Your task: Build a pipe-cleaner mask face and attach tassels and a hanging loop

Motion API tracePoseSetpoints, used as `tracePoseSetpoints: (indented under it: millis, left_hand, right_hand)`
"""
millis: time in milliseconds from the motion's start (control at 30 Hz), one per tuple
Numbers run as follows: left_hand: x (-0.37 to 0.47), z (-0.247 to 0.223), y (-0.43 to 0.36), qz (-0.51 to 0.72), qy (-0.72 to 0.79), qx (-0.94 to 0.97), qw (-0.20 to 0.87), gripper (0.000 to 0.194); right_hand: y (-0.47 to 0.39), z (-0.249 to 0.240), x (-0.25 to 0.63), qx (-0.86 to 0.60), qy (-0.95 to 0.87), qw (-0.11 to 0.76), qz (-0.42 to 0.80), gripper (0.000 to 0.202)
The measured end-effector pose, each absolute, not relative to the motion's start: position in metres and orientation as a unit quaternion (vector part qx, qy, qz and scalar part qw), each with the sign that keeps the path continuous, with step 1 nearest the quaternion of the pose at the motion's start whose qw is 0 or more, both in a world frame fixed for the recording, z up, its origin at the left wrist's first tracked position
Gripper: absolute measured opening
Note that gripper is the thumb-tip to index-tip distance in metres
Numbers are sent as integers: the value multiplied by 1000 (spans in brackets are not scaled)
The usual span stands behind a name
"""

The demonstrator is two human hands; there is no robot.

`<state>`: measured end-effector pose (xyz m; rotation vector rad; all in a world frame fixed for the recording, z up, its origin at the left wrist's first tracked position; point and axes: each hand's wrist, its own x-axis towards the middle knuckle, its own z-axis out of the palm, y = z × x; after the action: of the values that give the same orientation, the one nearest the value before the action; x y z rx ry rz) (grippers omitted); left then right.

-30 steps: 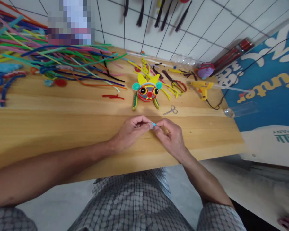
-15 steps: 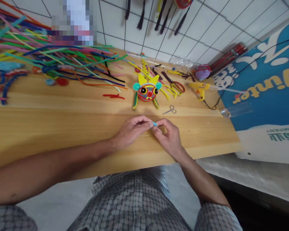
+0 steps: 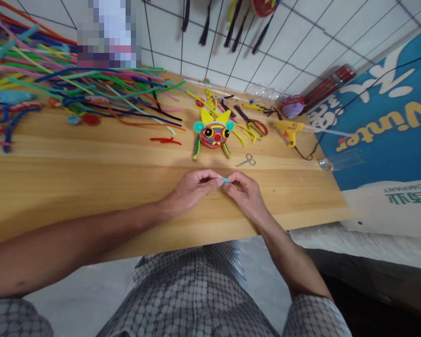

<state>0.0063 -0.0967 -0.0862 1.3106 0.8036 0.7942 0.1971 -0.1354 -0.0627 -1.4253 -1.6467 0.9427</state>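
Between my fingertips is a small light-blue piece (image 3: pixel 225 180), mostly covered by them. My left hand (image 3: pixel 196 189) pinches it from the left, thumb and index finger together. From the right, my right hand (image 3: pixel 244 191) pinches the same piece, its fingers curled. Both hands are just above the wooden table (image 3: pixel 73 187). Beyond them sits a colourful animal figure (image 3: pixel 214 135) with yellow horns, turquoise ears, a red nose and green-yellow legs. Small metal scissors (image 3: pixel 246 160) lie between the figure and my right hand.
Many fuzzy coloured stems (image 3: pixel 101 93) are piled at the back left. Short red pieces (image 3: pixel 165 140) lie left of the figure. Larger red-handled scissors (image 3: pixel 257 125), a yellow glue gun (image 3: pixel 289 130) with a black cord and a purple ball (image 3: pixel 293 106) are at the right.
The fingers of my right hand have shifted slightly around the blue piece. The view has moved a little; the objects on the table have stayed put.
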Motion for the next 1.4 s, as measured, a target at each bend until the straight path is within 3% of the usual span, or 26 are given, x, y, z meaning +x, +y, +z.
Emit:
tracePoseSetpoints:
  millis: [467,667,933,1400]
  left_hand:
    - [6,-78,-95,287,381,612,631,26]
    - [5,-79,-94,286,361,644,610,22]
    - [7,-87,-93,273,364,674,582,22]
    - [7,-87,-95,313,331,631,628,23]
  right_hand:
    - [-140,-59,200,-579,-663,344,326,17]
    - [-138,-54,202,-555,-670,369,328,7]
    - [-135,-54,199,-572,-685,326,312,15]
    - [-139,-79,194,-584,-620,394,345,23]
